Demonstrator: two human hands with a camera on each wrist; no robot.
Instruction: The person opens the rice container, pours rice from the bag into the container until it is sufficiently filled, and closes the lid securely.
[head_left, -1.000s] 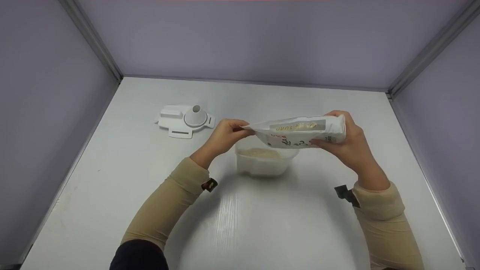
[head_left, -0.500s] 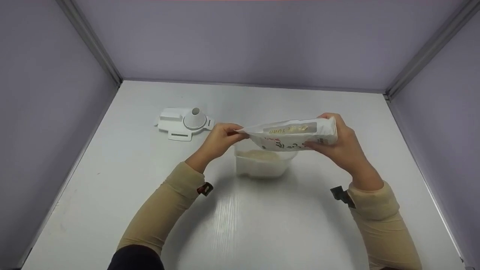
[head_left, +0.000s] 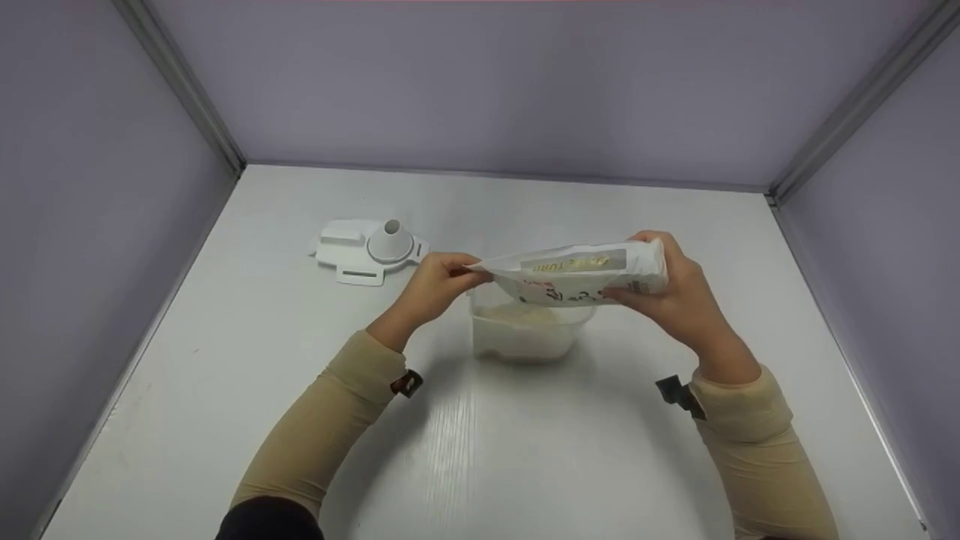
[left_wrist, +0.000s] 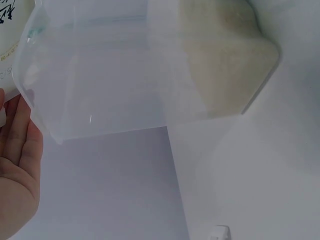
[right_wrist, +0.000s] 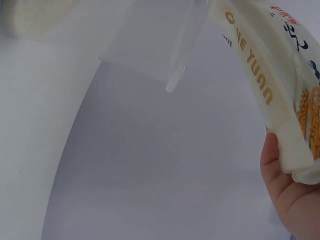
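Note:
A white printed rice bag point(head_left: 577, 274) lies nearly level in the air above a clear plastic container point(head_left: 525, 341). Pale rice-like grain point(left_wrist: 225, 65) fills the container's bottom part. At the bag's mouth end, my left hand point(head_left: 435, 289) pinches the corner between thumb and fingers. My right hand point(head_left: 686, 304) grips the bag round its bottom end. In the right wrist view, gold letters and printed orange ears show on the bag point(right_wrist: 265, 75). The bag's mouth opening and any stream of grain are hidden.
On the white table point(head_left: 225, 360), left of the container and farther back, lies a white lid point(head_left: 352, 251) with a cone-shaped spout point(head_left: 391, 241) and side clips. Grey-purple panels point(head_left: 495, 90) wall the table at the back and both sides.
Both hands and the bag have shifted slightly left and down in the head view. Their holds look the same, and the container has stayed in place.

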